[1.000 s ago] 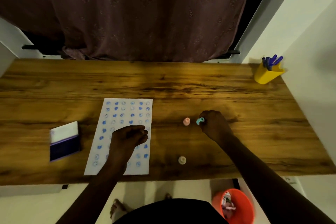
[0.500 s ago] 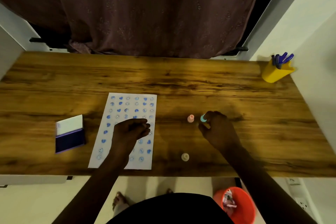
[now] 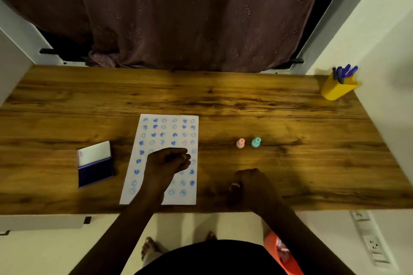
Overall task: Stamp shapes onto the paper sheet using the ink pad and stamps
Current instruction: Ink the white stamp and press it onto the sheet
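The white paper sheet (image 3: 168, 127) lies on the wooden table (image 3: 223, 100), covered with rows of blue stamped faces and hearts. My left hand (image 3: 166, 162) rests on its middle with the fingers curled and nothing in them. The ink pad (image 3: 95, 171) lies open to the left of the sheet, its white lid raised. A pink stamp (image 3: 240, 143) and a teal stamp (image 3: 256, 142) stand side by side to the right of the sheet. My right hand (image 3: 251, 187) is near the front edge, fingers closed around a small cream stamp; only a pale bit shows.
A yellow pen holder (image 3: 338, 88) with blue pens stands at the far right corner beside a white wall. A dark curtain hangs behind the table. An orange bin (image 3: 271, 244) sits on the floor under the front edge.
My right hand let go of the teal stamp beside the pink one, then drew back toward the front edge and closed over the cream stamp. My left hand stayed on the sheet.
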